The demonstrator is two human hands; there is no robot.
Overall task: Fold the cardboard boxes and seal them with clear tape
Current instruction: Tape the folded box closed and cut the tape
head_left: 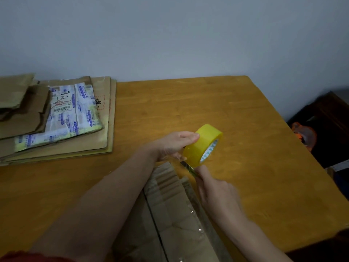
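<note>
Box: flat corrugated cardboard box [170,210], near centre, with a glossy clear tape strip [197,230] along its right edge.
Right grip [217,193]: pinches a thin blade [187,166].
Left grip [173,144]: clasps the round yellow tape roll [203,146], just beyond.
Far left: flattened cardboard stack [62,129] on the smooth wooden tabletop [245,114].

Both bare forearms reach forward. The left hand [174,145] curls around a tape roll [202,146]; the right hand [215,188], nearer the body, pinches a small blade [188,168].

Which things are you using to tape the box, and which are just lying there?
In use: tape roll, held by the left hand; thin cutter in the right hand; cardboard box under both.
Lying about: stack of flat cardboard, untouched; orange thing beside the table.
</note>
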